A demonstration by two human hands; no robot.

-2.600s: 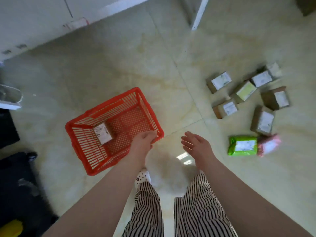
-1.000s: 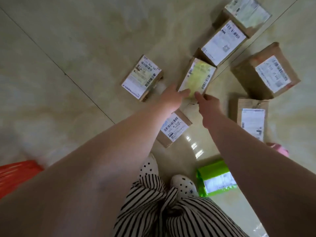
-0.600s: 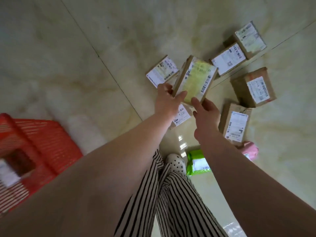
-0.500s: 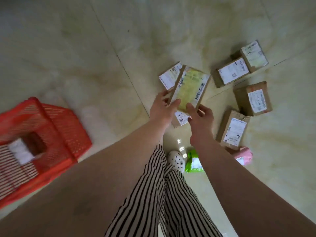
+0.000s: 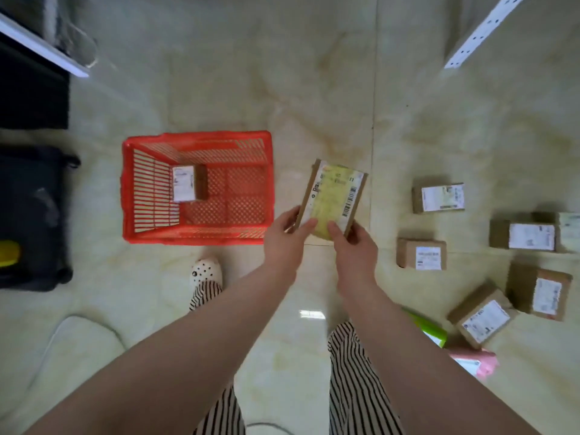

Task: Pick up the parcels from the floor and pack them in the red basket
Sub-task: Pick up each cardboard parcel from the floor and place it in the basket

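A brown parcel with a yellow-green label (image 5: 333, 196) is held up above the floor, just right of the red basket (image 5: 197, 237). My left hand (image 5: 287, 238) grips its lower left edge and my right hand (image 5: 353, 246) grips its lower right edge. Inside the basket lies one small brown parcel (image 5: 189, 183) near the far left wall. Several brown parcels lie on the floor at right, among them one (image 5: 437, 197) and another (image 5: 421, 254). A green parcel (image 5: 428, 329) and a pink parcel (image 5: 475, 362) lie partly hidden behind my right forearm.
A black case (image 5: 31, 215) with a yellow item stands left of the basket. A white perforated rail (image 5: 480, 32) lies at top right. A white cable (image 5: 59, 328) curls on the floor at lower left. My shoe (image 5: 205, 271) stands near the basket's front.
Both hands lifted the yellow-labelled parcel off the floor and carried it left, away from the other parcels. It is now beside the red basket, which has come fully into view.
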